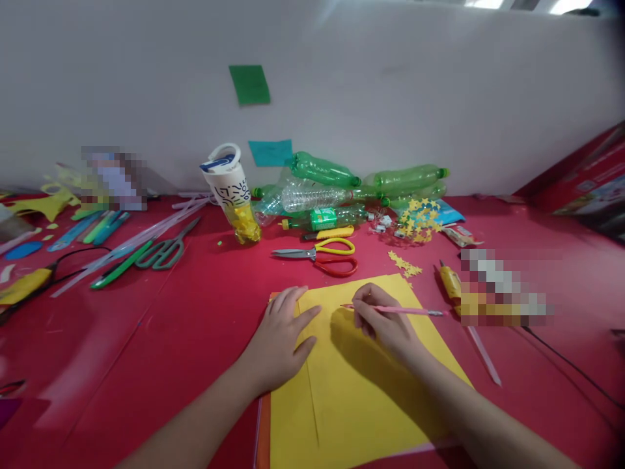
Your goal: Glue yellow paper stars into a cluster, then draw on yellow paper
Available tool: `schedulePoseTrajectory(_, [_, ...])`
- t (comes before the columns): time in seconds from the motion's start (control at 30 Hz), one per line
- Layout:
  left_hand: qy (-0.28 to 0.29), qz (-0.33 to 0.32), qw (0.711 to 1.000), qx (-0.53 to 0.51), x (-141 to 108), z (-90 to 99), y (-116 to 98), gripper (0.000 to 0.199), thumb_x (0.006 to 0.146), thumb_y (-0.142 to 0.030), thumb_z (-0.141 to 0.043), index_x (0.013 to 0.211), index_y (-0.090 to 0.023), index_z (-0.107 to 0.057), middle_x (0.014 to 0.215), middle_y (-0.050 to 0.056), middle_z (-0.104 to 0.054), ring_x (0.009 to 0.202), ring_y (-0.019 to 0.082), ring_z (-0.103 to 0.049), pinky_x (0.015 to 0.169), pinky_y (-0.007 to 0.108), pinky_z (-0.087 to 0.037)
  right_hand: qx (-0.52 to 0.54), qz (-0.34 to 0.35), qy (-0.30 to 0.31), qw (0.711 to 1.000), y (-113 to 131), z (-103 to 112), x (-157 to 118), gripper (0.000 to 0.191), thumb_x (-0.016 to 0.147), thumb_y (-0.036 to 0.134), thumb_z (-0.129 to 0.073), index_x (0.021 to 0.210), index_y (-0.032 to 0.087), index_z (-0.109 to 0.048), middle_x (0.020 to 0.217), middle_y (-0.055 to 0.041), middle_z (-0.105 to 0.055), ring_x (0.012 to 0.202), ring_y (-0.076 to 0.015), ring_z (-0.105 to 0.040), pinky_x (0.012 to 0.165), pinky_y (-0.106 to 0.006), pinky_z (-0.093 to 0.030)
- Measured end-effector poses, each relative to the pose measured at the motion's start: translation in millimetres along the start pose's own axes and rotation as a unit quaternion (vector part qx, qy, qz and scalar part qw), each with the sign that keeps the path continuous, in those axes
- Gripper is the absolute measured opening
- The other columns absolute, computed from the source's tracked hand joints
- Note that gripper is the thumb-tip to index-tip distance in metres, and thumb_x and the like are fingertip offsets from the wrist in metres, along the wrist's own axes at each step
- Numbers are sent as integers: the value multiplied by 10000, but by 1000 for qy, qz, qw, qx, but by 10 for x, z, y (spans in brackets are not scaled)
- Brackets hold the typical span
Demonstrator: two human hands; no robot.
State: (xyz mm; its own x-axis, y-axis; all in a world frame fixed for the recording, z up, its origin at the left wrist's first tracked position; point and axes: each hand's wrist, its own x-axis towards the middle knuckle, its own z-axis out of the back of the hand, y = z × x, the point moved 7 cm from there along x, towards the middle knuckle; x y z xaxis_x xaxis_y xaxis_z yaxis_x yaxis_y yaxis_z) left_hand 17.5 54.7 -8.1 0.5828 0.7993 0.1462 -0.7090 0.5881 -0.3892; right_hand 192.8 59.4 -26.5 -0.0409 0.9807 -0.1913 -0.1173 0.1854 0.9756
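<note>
A yellow sheet of paper (371, 410) lies in front of me on the red table, on top of other sheets with an orange edge at the left. My left hand (280, 339) rests open across the paper's left side, its fingers spread. A pink pencil (413, 311) is gripped in my right hand (383, 319), its tip pointing left just over the paper. Whether the tip touches the sheet I cannot tell. A long thin line runs down the paper below my left hand. Beyond the sheet lie scissors (315, 254) with one yellow and one red handle.
Green plastic bottles (325, 170) pile against the wall beside a patterned cup (229, 185). Yellow stars (420, 221) and a yellow cutter (334, 232) lie nearby. At right is a yellow glue gun (450, 281) with its cord; at left are grey scissors (168, 251) and a green cutter (122, 266).
</note>
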Motion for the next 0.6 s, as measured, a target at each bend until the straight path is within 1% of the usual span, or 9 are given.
schedulePoseTrajectory(0.07, [-9, 0, 1000, 4, -1, 11, 1, 439, 817, -244, -504, 1254, -257, -482, 1410, 89, -295, 1283, 300, -243, 1043, 547, -217, -6, 10, 18, 1000, 52, -7, -8, 78, 779, 255, -520, 817, 193, -489, 559, 52, -525, 422, -85, -443, 385, -176, -328])
schedulePoseTrajectory(0.2, [-23, 9, 999, -20, 9, 40, 24, 455, 809, -308, -528, 1257, -243, -477, 1385, 104, -314, 1261, 282, -279, 1026, 498, -276, -40, 82, 60, 994, 307, -6, -85, 85, 766, 211, -536, 842, 178, -554, 659, 34, -513, 553, -95, -480, 496, -195, -402])
schedulePoseTrajectory(0.3, [-1, 2, 1000, -16, 18, 27, -2, 528, 776, -417, -564, 1270, -258, -465, 1382, 110, -321, 1265, 305, -273, 1026, 532, -244, -60, 103, 97, 988, 419, -25, -157, 92, 761, 194, -537, 840, 172, -578, 716, 15, -532, 611, -106, -489, 532, -207, -404])
schedulePoseTrajectory(0.4, [28, -16, 999, 17, 30, 5, -70, 555, 763, -474, -560, 1268, -262, -470, 1379, 110, -344, 1270, 328, -263, 1028, 567, -192, -57, 78, 128, 987, 365, -101, -192, 59, 756, 195, -536, 798, 165, -566, 681, 20, -528, 569, -98, -478, 511, -207, -387])
schedulePoseTrajectory(0.47, [39, -24, 998, 31, 47, 1, -111, 539, 773, -463, -547, 1263, -248, -477, 1372, 113, -362, 1263, 329, -275, 1024, 558, -202, -39, 58, 135, 988, 279, -156, -186, 47, 756, 207, -531, 786, 170, -537, 622, 41, -501, 502, -87, -449, 471, -200, -365])
schedulePoseTrajectory(0.53, [40, -33, 998, 34, 68, 0, -143, 511, 777, -437, -546, 1242, -230, -498, 1359, 116, -381, 1249, 327, -296, 1017, 543, -228, -25, 63, 135, 989, 213, -194, -164, 53, 743, 206, -534, 785, 176, -523, 605, 48, -495, 488, -87, -443, 462, -198, -351])
schedulePoseTrajectory(0.6, [27, -35, 999, 20, 85, 4, -149, 463, 781, -395, -548, 1210, -221, -523, 1334, 114, -407, 1230, 312, -325, 1010, 516, -260, -21, 89, 136, 987, 171, -209, -140, 78, 713, 187, -552, 788, 172, -539, 654, 31, -532, 544, -98, -470, 498, -203, -356])
